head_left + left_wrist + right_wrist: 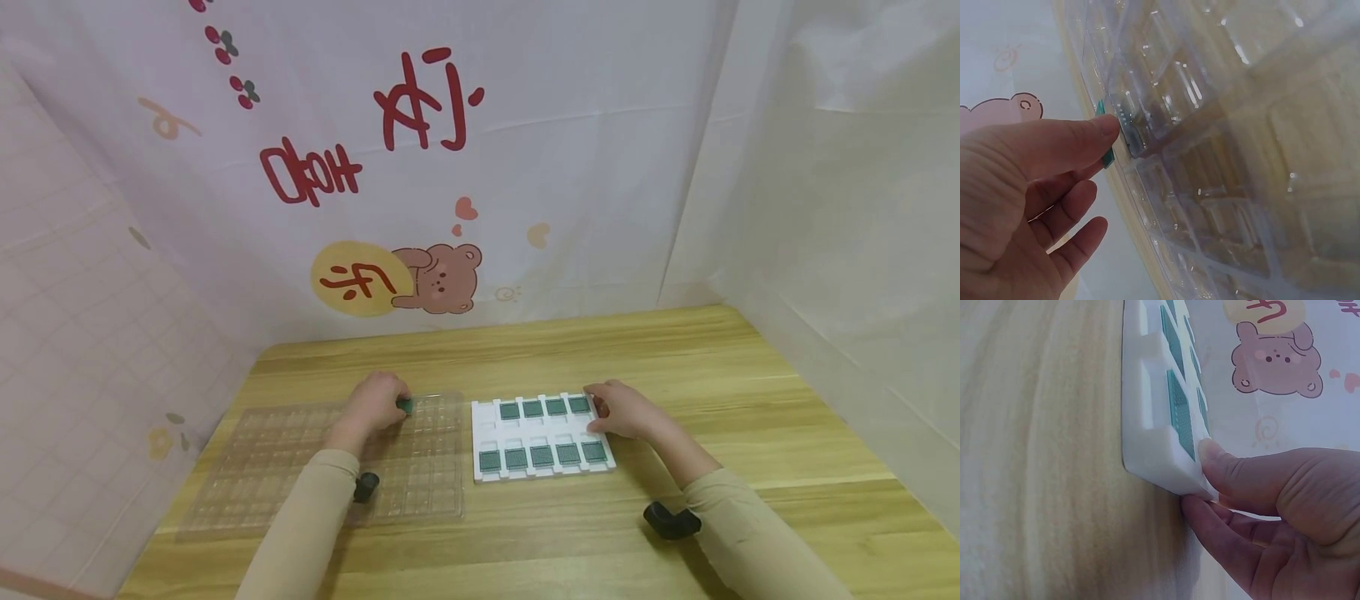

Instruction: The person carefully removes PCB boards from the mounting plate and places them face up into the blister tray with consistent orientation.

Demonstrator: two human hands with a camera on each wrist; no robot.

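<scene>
My left hand pinches a small green chip between thumb and forefinger, over the far right part of a clear plastic tray. The chip is on edge in the left wrist view, close to the tray's pockets; whether it touches them I cannot tell. To the right lies a white tray with green chips in two rows. Its far-left pocket holds no chip. At the white tray's right end, my right hand grips the edge, thumb on top and fingers against the side.
Both trays lie on a wood-grain table. A white printed curtain hangs behind the table and at its sides. Black curved pieces sit by both wrists.
</scene>
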